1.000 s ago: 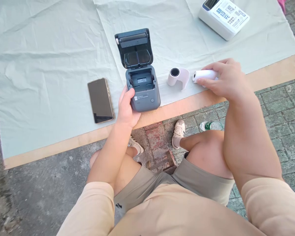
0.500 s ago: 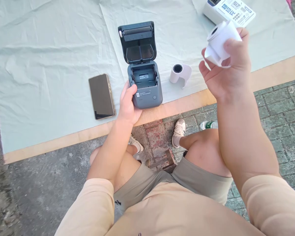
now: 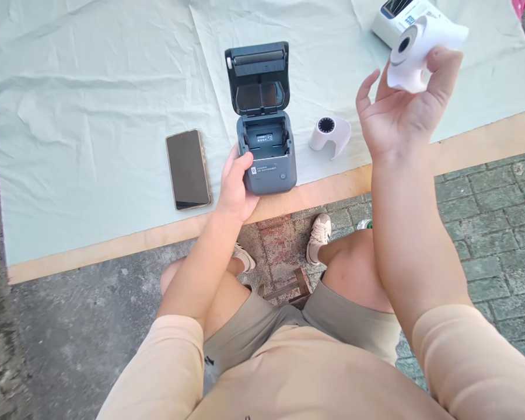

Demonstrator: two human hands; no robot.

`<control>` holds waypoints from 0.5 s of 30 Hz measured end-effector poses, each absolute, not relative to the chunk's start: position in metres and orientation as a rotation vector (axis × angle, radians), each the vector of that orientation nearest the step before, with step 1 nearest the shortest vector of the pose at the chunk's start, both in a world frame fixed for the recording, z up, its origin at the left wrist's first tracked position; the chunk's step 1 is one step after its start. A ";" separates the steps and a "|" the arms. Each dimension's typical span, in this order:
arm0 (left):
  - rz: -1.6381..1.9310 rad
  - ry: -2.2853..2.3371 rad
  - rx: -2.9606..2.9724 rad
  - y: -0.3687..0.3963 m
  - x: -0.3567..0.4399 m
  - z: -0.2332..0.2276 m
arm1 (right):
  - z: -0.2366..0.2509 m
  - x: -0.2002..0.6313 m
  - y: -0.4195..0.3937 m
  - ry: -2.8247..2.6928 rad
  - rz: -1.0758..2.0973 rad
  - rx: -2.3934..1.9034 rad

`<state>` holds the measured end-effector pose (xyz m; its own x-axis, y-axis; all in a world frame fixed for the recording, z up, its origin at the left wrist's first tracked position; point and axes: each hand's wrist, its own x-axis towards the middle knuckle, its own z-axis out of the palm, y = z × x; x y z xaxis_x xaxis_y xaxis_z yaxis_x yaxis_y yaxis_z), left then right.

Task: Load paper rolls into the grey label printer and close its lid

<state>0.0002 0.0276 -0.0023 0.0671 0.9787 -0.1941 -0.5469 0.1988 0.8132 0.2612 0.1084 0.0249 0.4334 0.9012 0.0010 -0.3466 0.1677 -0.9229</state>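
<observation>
Tabletop point(image 3: 485, 131): I see a low board edged in bare wood, covered by a creased pale green cloth point(image 3: 91, 116).
Printer point(image 3: 265, 131): dark grey plastic box at the near edge, lid hinged up, paper bay empty; rigid and smooth, probably light enough to skid. My left hand point(image 3: 235, 189) braces its left side, fingers wrapped onto the casing.
Phone point(image 3: 188, 169): flat glossy slab, left of the printer.
Paper roll point(image 3: 413, 49): raised at far right in my right hand point(image 3: 398, 114), thumb and fingertips pinching it, other fingers spread. Light, crushable, tail loose (best gripped around the barrel).
Spare roll point(image 3: 330, 133): lying right of the printer.
</observation>
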 end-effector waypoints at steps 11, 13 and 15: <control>1.289 0.847 0.648 0.028 0.002 -0.002 | 0.067 0.218 0.080 -0.808 0.922 -1.057; 1.292 0.842 0.654 0.028 0.002 -0.002 | 0.080 0.202 0.064 -1.329 0.740 -1.148; 1.300 0.852 0.670 0.028 0.002 -0.002 | 0.091 0.188 0.052 -1.839 0.591 -1.254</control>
